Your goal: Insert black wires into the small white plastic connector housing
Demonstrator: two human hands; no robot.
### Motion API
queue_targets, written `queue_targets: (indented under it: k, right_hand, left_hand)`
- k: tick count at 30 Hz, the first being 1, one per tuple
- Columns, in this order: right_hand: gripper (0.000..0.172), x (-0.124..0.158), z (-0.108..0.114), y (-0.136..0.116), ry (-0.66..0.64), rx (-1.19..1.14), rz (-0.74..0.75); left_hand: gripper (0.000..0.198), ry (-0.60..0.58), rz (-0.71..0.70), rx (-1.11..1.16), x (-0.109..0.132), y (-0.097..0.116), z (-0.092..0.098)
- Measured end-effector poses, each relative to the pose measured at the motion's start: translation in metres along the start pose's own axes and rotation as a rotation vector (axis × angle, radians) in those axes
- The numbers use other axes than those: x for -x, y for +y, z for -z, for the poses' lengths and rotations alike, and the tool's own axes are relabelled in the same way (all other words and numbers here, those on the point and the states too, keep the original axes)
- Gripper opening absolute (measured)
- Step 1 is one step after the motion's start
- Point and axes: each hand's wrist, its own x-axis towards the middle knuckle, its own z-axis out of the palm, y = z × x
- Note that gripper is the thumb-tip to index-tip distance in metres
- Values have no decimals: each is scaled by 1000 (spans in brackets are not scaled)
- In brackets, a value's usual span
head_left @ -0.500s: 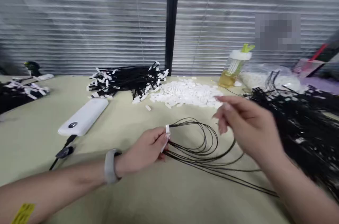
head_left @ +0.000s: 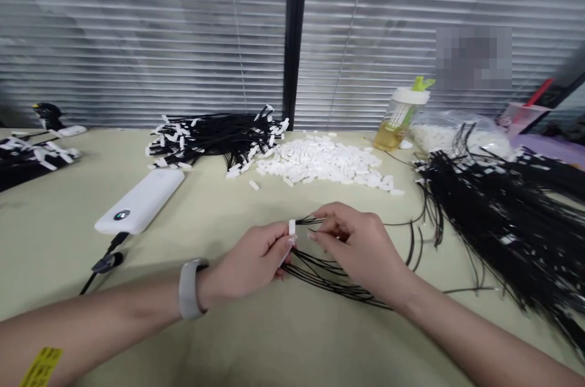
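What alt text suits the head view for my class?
The left hand holds a small white piece and thin black wires, with the right hand curled close beside it. Behind, on a pale table, a heap of white pieces lies beside a black wire bundle; a larger black bundle spreads at right.

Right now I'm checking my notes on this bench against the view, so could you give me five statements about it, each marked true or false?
1. The left hand grips a white plastic piece. True.
2. The right hand rests on the oblong device. False: the right hand is by the black wires.
3. A heap of small white pieces lies beyond both hands. True.
4. The bottle stands left of that heap. False: the bottle is right of it.
5. The oblong device is white. True.
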Motion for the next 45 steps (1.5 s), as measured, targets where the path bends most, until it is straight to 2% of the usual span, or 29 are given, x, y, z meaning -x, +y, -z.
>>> queue_targets:
  k: [3,8,20,26,34,45]
  right_hand:
    - [15,1,-3,-1,1,-29,-35]
    - [17,2,-2,-4,-31,-21,0]
    - [13,-1,1,-5,-24,-44,-32]
    - [14,-1,3,-5,-32,-94,-94]
    - [14,1,5,-4,-111,-49,-42]
    - [12,0,7,-8,-110,-81,-76]
  left_hand:
    - [26,-10,-37,-67,2,0,-1]
    - [26,-25,-108,-185,3,0,-1]
    - [26,-4,-163,-312,4,0,-1]
    - [26,20,-209,-351,6,1,-2]
    - [25,0,-196,-402,5,5,0]
    - [24,-9,-236,-381,6,6,0]
